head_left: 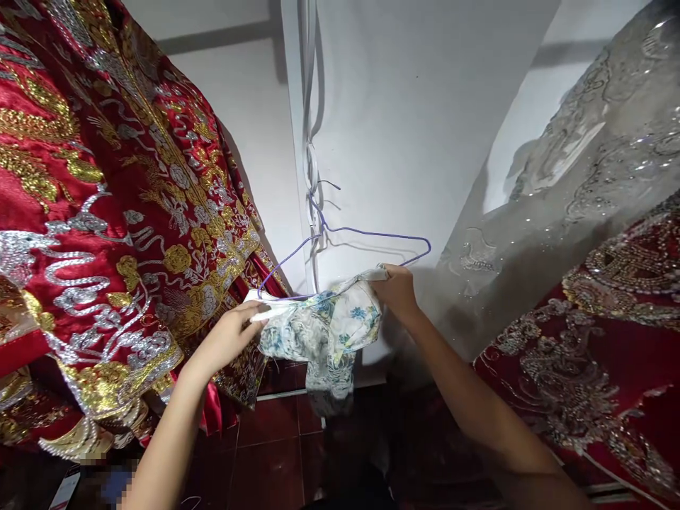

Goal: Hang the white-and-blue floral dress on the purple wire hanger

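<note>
A purple wire hanger (pixel 366 231) hangs by its hook from a white cord or strip on the wall. Over its lower bar lies a white garment (pixel 319 329) with a blue and yellow floral print, its lower part dangling. My left hand (pixel 236 329) pinches the white edge of the cloth near the hanger's left corner. At the other side my right hand (pixel 396 290) grips the garment's upper edge, close to the hanger's right arm. Both hands are closed on the fabric. The garment's kind is hard to make out.
A red embroidered jacket (pixel 180 177) in gold and silver fills the left. On the right hang a sheer beaded gown (pixel 600 149) and a dark red beaded garment (pixel 557 354). Below are dark red floor tiles (pixel 268 453). A phone (pixel 66 489) shows at lower left.
</note>
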Demonstrator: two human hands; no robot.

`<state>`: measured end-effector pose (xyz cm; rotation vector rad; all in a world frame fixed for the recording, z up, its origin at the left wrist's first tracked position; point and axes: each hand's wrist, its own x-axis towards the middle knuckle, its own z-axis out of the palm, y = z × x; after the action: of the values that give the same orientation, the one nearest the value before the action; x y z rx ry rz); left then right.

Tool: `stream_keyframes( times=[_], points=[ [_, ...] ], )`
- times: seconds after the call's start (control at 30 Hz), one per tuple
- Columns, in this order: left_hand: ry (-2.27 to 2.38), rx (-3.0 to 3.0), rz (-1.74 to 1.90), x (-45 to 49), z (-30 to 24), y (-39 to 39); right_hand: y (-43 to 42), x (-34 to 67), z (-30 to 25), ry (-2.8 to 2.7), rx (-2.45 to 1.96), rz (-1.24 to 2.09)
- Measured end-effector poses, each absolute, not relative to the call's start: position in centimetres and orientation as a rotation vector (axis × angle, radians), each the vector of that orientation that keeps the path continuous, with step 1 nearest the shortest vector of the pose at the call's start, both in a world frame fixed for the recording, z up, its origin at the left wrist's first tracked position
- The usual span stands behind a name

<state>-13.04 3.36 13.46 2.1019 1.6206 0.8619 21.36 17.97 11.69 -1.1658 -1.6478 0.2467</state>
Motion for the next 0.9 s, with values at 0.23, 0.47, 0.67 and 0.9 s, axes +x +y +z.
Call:
stream_keyframes(
  times=[0.23,0.47,0.67,0.9],
  points=[
    [1.758,1.931,0.660,-12.9,13.3,5.5,17.4,22.2,11.8,-1.663,-1.214,0.321],
    [1.591,2.263,1.156,-10.5,16.8,6.1,16.7,21.3,11.2,-1.733,-1.162,0.455],
    [1.606,2.347,1.322,-10.0,18.6,6.6,13.1,21.0,11.8,-1.811,-1.043,0.545],
    [1.663,2.376,1.319,-11.6,18.3,7.7,15.6,27.6,14.8,-1.725,-1.150,0.536]
  ],
)
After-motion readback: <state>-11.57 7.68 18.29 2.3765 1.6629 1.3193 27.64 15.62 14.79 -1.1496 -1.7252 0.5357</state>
